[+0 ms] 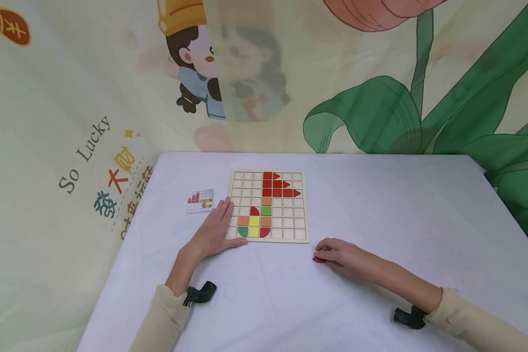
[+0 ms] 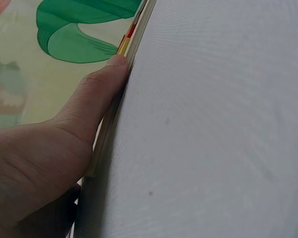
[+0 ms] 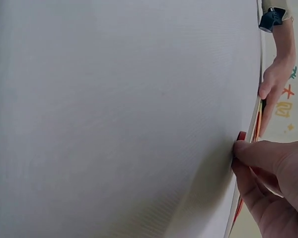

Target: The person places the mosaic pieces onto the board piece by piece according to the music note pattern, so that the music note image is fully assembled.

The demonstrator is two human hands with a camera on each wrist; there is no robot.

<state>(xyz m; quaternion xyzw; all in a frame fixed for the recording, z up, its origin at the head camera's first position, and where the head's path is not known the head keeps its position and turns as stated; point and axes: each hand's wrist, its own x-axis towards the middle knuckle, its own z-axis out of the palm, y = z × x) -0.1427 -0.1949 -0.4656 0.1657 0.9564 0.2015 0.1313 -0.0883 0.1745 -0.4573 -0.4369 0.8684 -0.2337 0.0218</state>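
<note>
A square wooden grid board [image 1: 289, 212] lies on the table, partly filled with red, orange, green and yellow tiles. Its red pointed rows [image 1: 273, 185] are at the top, and rounded and square tiles sit lower down. My left hand [image 1: 213, 227] rests along the board's left edge, fingers straight, with the thumb at the bottom edge. In the left wrist view the thumb [image 2: 92, 96] touches the board's side. Just off the board's lower right corner, my right hand [image 1: 345, 256] pinches a small red tile [image 1: 319, 259] between thumb and fingers; its full shape is hidden.
A small pattern card [image 1: 200, 201] with a coloured grid picture lies left of the board. White cloth covers the table [image 1: 391, 205]. Behind stands a printed cloth backdrop [image 1: 264, 73]. Black wrist cameras [image 1: 201, 293] are strapped at both sleeves.
</note>
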